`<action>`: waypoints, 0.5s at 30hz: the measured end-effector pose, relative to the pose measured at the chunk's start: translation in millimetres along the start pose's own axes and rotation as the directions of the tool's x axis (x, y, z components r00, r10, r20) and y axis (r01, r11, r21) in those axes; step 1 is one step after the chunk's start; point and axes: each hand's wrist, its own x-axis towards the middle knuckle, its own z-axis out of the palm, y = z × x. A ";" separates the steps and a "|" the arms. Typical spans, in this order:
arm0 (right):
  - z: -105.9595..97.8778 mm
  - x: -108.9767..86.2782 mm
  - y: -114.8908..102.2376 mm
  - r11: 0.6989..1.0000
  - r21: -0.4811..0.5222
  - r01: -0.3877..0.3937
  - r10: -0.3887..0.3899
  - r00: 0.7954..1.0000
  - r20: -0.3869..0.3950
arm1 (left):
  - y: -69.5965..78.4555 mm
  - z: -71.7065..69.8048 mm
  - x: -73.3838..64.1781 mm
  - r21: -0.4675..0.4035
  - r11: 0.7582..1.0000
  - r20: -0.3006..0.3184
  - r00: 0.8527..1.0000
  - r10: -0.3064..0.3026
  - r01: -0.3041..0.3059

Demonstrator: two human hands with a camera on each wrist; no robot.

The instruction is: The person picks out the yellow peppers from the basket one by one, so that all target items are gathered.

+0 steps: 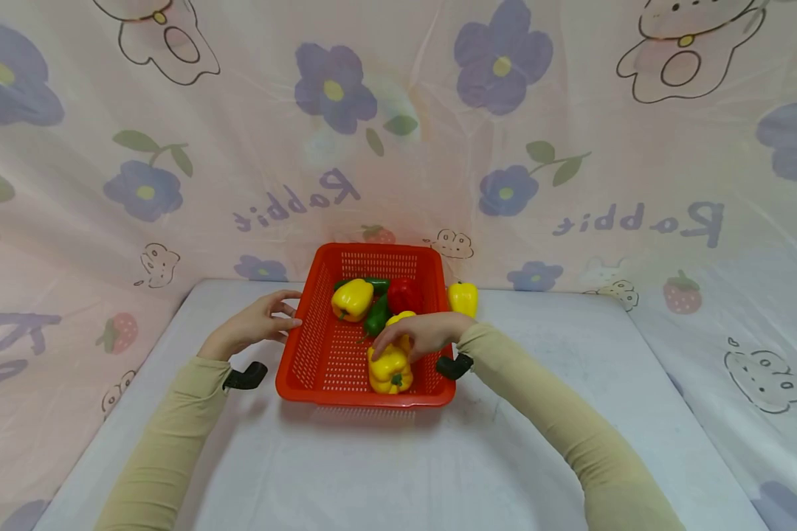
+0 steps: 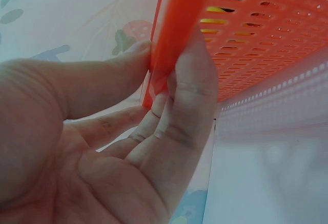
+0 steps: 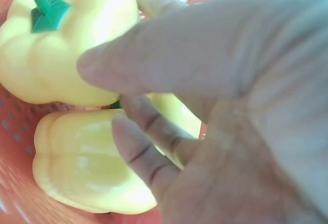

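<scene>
In the head view my left hand [image 1: 259, 324] is at the left side of a red plastic basket [image 1: 295, 354]. The left wrist view shows its thumb and fingers pinching the basket's rim [image 2: 177, 24]. Inside the basket, my right hand [image 1: 432, 333] grips a yellow bell pepper [image 1: 390, 371], thumb and index finger on either side of it. This pepper's green stem [image 3: 43, 6] shows in the right wrist view. A second yellow bell pepper [image 3: 92, 162] lies right beside it, under the other fingers.
Farther back in the basket lie another yellow bell pepper [image 1: 352, 300], a red pepper [image 1: 405, 295] and green peppers [image 1: 376, 318]. One more yellow bell pepper [image 1: 463, 299] is on the white table [image 1: 538, 354], just right of the basket. A patterned curtain [image 1: 398, 177] hangs behind.
</scene>
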 end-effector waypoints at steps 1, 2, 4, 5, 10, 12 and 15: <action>0.2 0.7 -0.5 1.000 -0.003 -0.004 0.004 1.000 -0.001 | 0.1 0.2 -0.5 -0.002 1.000 0.002 1.000 0.002 -0.002; 0.5 1.4 -1.1 1.000 -0.008 -0.008 0.008 1.000 -0.005 | 0.2 0.1 -0.8 -0.002 1.000 0.002 1.000 0.003 -0.003; 1.0 3.2 -1.1 1.000 -0.021 -0.019 0.019 1.000 -0.007 | 0.2 0.1 -0.8 -0.002 1.000 0.001 1.000 0.002 -0.002; 1.3 4.2 -0.8 0.999 -0.031 -0.019 0.019 1.000 -0.007 | 0.0 0.1 -0.5 -0.003 1.000 0.001 1.000 0.001 -0.001; 2.8 8.8 1.9 0.998 -0.060 0.004 -0.004 1.000 0.007 | -1.4 0.0 1.2 -0.005 1.000 0.002 1.000 0.000 0.000; 2.9 9.9 2.1 0.997 -0.071 0.012 -0.011 1.000 0.012 | -2.0 -0.2 1.4 0.001 1.000 0.002 1.000 0.003 -0.003; 2.2 10.7 1.4 0.996 -0.088 0.002 -0.001 1.000 0.014 | -2.1 -0.3 1.9 0.006 1.000 -0.003 1.000 -0.001 0.001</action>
